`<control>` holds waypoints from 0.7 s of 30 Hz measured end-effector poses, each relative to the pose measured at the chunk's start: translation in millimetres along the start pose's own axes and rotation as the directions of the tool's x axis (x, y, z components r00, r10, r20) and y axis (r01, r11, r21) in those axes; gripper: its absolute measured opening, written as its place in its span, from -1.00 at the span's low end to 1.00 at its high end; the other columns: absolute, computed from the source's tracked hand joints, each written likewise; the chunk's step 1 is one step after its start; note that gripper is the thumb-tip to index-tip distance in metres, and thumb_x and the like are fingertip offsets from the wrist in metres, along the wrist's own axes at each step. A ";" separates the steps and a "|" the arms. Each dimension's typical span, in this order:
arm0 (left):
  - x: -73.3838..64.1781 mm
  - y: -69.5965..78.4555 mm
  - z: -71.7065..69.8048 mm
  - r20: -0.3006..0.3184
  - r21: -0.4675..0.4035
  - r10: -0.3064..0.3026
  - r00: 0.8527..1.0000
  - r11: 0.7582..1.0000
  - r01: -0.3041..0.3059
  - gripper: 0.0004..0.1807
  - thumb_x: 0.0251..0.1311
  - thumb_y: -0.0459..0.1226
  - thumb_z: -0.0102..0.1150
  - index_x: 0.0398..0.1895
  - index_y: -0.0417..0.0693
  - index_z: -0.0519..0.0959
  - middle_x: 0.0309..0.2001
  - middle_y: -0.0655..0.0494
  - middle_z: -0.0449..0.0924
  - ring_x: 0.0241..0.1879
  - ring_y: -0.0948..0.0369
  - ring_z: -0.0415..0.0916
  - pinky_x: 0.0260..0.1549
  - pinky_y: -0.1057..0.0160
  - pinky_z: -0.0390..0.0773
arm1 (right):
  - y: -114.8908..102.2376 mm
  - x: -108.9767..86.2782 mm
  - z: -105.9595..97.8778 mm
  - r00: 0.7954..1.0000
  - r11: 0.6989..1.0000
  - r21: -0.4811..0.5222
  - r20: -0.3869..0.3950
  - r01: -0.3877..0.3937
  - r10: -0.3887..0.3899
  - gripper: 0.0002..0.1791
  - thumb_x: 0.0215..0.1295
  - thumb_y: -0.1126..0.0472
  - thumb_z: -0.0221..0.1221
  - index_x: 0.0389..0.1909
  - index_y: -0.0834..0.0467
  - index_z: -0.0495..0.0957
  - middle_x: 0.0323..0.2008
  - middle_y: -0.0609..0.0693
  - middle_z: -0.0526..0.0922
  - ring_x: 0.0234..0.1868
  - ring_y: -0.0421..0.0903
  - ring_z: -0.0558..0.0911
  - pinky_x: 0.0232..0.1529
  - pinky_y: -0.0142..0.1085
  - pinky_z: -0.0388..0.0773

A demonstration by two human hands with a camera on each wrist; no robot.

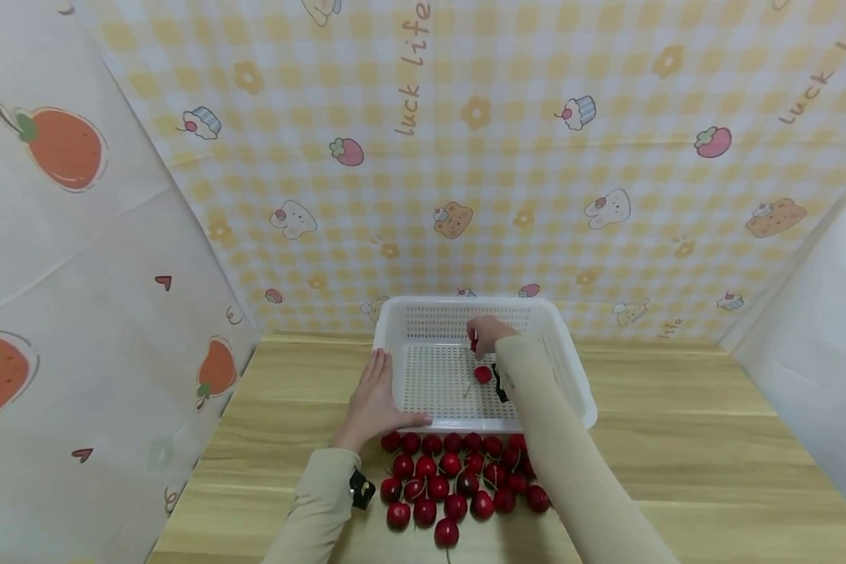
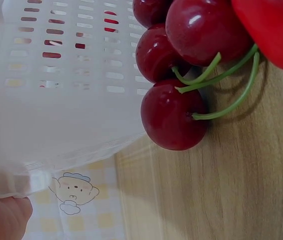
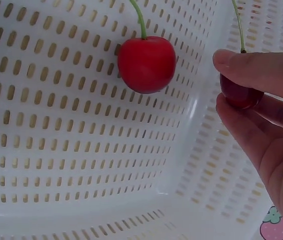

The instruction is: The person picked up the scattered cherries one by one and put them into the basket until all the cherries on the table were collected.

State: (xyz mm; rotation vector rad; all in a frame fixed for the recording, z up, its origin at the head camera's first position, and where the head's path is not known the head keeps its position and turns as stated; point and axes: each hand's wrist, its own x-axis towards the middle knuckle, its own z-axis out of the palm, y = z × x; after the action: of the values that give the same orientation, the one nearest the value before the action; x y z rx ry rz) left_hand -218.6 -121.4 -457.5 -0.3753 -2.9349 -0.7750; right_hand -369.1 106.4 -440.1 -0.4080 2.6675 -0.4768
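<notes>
A white plastic basket (image 1: 465, 425) with slotted walls stands on the table near the back. My left hand (image 1: 374, 406) rests on its front left corner, fingers straight along the left rim and thumb stretched along the front rim. Inside the basket, my right hand (image 1: 489, 332) pinches a dark red cherry (image 3: 240, 94) between thumb and fingers, its green stem pointing up in the right wrist view. Apart from that hand, a brighter red cherry (image 3: 146, 65) with a stem lies on the basket floor. In front of the basket, several stemmed cherries (image 1: 454, 486) spread over the table.
The wooden table (image 1: 677, 439) extends to both sides of the basket. Behind it hangs a yellow checked cloth (image 1: 507, 172) with cartoon prints; a white printed cloth (image 1: 113, 258) covers the left side. Some table cherries sit close against the basket's front wall.
</notes>
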 end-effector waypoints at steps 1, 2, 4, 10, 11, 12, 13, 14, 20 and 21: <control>-0.3 -0.1 0.2 0.002 0.000 -0.001 1.000 1.000 0.001 0.43 -0.49 0.33 0.33 0.33 -0.44 -0.08 0.37 -0.32 -0.18 0.39 -0.08 -0.26 0.33 0.05 -0.09 | 0.4 -0.2 1.2 1.000 1.000 0.000 0.002 -0.005 0.005 -0.65 -0.08 0.40 0.33 -0.20 0.25 0.49 -0.39 0.00 0.55 -0.34 -0.06 0.48 -0.37 -0.30 0.44; -0.6 -0.1 0.2 0.003 -0.001 -0.002 1.000 1.000 0.002 0.43 -0.48 0.33 0.33 0.33 -0.44 -0.08 0.37 -0.32 -0.18 0.39 -0.07 -0.26 0.33 0.05 -0.10 | 0.5 -0.2 2.0 1.000 1.000 0.000 0.004 -0.010 0.010 -0.63 -0.07 0.40 0.33 -0.18 0.25 0.49 -0.38 0.00 0.55 -0.34 -0.06 0.47 -0.37 -0.29 0.44; -0.9 -0.4 0.8 0.001 -0.002 -0.003 1.000 1.000 0.003 0.42 -0.47 0.33 0.33 0.33 -0.44 -0.08 0.37 -0.31 -0.19 0.39 -0.07 -0.26 0.33 0.05 -0.09 | 0.7 -0.2 3.4 1.000 1.000 -0.006 0.001 -0.009 0.009 -0.64 -0.07 0.39 0.33 -0.19 0.24 0.49 -0.37 0.00 0.54 -0.33 -0.06 0.48 -0.36 -0.29 0.44; -0.7 -0.2 2.0 -0.008 -0.006 0.003 1.000 1.000 -0.003 0.42 -0.47 0.31 0.34 0.33 -0.44 -0.07 0.37 -0.32 -0.17 0.39 -0.07 -0.25 0.33 0.04 -0.07 | 0.4 0.4 6.8 1.000 0.999 -0.035 -0.005 -0.003 0.003 -0.67 -0.12 0.41 0.34 -0.28 0.20 0.48 -0.38 0.01 0.53 -0.34 -0.06 0.50 -0.38 -0.28 0.47; -0.5 -0.2 2.2 -0.010 -0.006 0.005 1.000 1.000 -0.005 0.41 -0.47 0.31 0.34 0.33 -0.44 -0.07 0.37 -0.32 -0.17 0.39 -0.07 -0.25 0.33 0.04 -0.07 | 0.7 1.1 7.8 1.000 0.999 -0.039 -0.005 -0.004 0.004 -0.68 -0.12 0.41 0.34 -0.30 0.19 0.48 -0.38 0.01 0.53 -0.35 -0.07 0.50 -0.39 -0.29 0.48; -0.2 -0.4 2.6 -0.012 -0.005 0.006 1.000 1.000 -0.006 0.41 -0.47 0.31 0.34 0.33 -0.44 -0.07 0.37 -0.32 -0.16 0.39 -0.07 -0.25 0.33 0.04 -0.07 | 0.8 1.7 8.6 1.000 0.999 -0.042 -0.005 -0.003 0.003 -0.69 -0.13 0.41 0.34 -0.32 0.19 0.48 -0.39 0.01 0.53 -0.36 -0.07 0.50 -0.40 -0.29 0.47; 0.0 -0.7 2.9 -0.014 -0.004 0.005 1.000 1.000 -0.005 0.41 -0.47 0.31 0.34 0.33 -0.44 -0.07 0.37 -0.32 -0.17 0.39 -0.07 -0.25 0.33 0.04 -0.07 | 1.1 2.5 9.7 1.000 0.999 -0.045 -0.006 -0.001 0.000 -0.69 -0.13 0.40 0.35 -0.33 0.18 0.49 -0.39 0.00 0.53 -0.36 -0.08 0.50 -0.41 -0.30 0.47; 0.2 -1.1 3.3 -0.015 0.001 0.006 1.000 1.000 -0.006 0.41 -0.46 0.31 0.34 0.33 -0.45 -0.06 0.37 -0.32 -0.16 0.39 -0.07 -0.25 0.33 0.05 -0.07 | 1.5 3.2 10.8 1.000 0.999 -0.047 -0.004 -0.004 0.004 -0.70 -0.13 0.39 0.35 -0.35 0.17 0.48 -0.40 0.00 0.53 -0.37 -0.08 0.50 -0.42 -0.30 0.46; 0.3 -2.1 3.6 -0.014 0.011 -0.002 1.000 1.000 0.002 0.41 -0.46 0.32 0.33 0.33 -0.44 -0.07 0.37 -0.31 -0.17 0.39 -0.06 -0.25 0.33 0.05 -0.07 | 5.9 8.2 15.7 0.999 0.999 -0.030 0.023 -0.033 0.034 -0.71 -0.07 0.34 0.34 -0.30 0.15 0.49 -0.38 -0.01 0.52 -0.39 -0.09 0.51 -0.45 -0.31 0.44; -0.1 -1.8 3.4 -0.014 0.007 -0.004 1.000 1.000 0.004 0.41 -0.47 0.32 0.33 0.33 -0.44 -0.06 0.37 -0.31 -0.17 0.39 -0.06 -0.25 0.33 0.05 -0.06 | 7.2 8.9 15.8 0.999 0.999 -0.027 0.026 -0.027 0.027 -0.70 -0.05 0.34 0.33 -0.27 0.15 0.49 -0.36 -0.01 0.52 -0.38 -0.10 0.51 -0.44 -0.31 0.45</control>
State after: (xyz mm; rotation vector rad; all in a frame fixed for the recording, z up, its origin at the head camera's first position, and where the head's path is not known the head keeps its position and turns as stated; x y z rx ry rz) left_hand -219.0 -121.3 -461.3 -0.3620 -2.9260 -0.7638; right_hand -371.6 105.6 -459.4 -0.3829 2.6530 -0.4256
